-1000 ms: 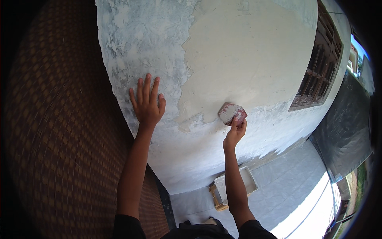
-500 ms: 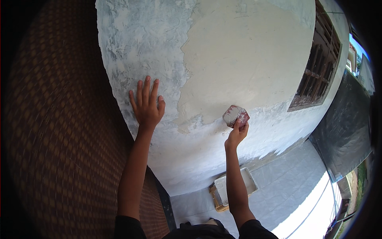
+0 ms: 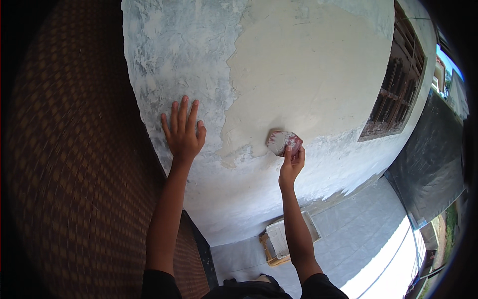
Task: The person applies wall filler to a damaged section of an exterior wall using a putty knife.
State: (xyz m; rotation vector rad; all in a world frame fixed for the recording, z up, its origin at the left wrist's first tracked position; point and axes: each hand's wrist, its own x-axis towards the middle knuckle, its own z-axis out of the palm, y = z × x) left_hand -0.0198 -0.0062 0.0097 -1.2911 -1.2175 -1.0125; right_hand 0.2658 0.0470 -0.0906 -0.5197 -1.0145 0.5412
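Observation:
My left hand (image 3: 185, 134) lies flat on the wall (image 3: 308, 70) with its fingers spread, on a patchy grey-white part. My right hand (image 3: 292, 167) grips a dark red putty scraper (image 3: 285, 143) smeared with pale filler. Its blade is at the wall, near the lower border of a smooth cream coat. Left of that coat and below it the surface is rougher and whiter. Thumb and fingers hold the scraper at its right end; the fingers behind it are partly hidden.
A woven brown panel (image 3: 84, 149) rises close on my left. Below, a white tray (image 3: 279, 238) and a yellowish container (image 3: 271, 256) stand on grey sheeting (image 3: 343, 224), partly behind my right forearm. To the right are a wooden barred window (image 3: 398, 84) and a dark tarp (image 3: 425, 159).
My right hand has moved the scraper a little to the left along the wall, and the scraper has turned flatter. My left hand stays in place.

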